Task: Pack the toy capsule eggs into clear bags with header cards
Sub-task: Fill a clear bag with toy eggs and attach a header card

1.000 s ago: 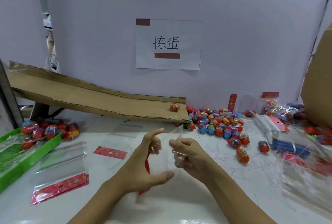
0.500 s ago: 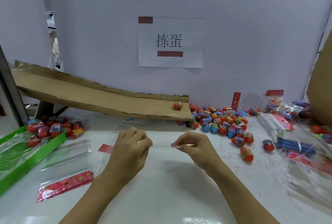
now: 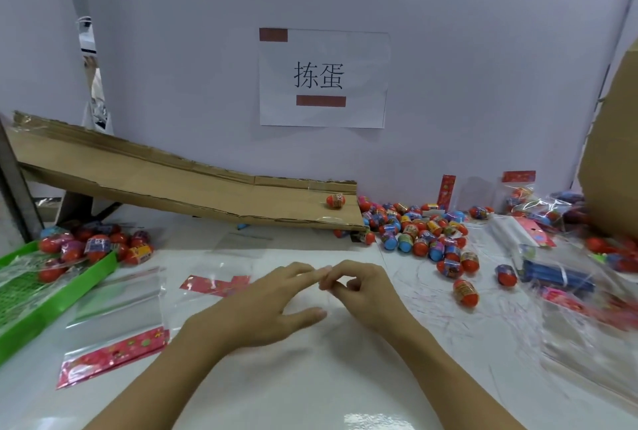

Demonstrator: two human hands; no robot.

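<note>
Head view, looking down at a white table [image 3: 310, 388]. Two bare hands meet at its middle, over a clear bag [image 3: 238, 277] that lies flat, its red header card [image 3: 214, 285] just left of the left hand. The left hand [image 3: 262, 308] rests with fingers straight and spread, pressing the film and gripping nothing. Touching its fingertips, the right hand [image 3: 359, 288] has thumb and forefinger curled in a pinch; it seems to hold the bag's edge, though the film is too clear to be sure. The loose eggs [image 3: 421, 232] lie in a heap to the right of the hands and farther back, at the foot of a cardboard ramp [image 3: 172, 188], so the right hand is the nearer one for fetching them. The bag's long axis runs left to right, card end leftward. No egg is in it yet.
</note>
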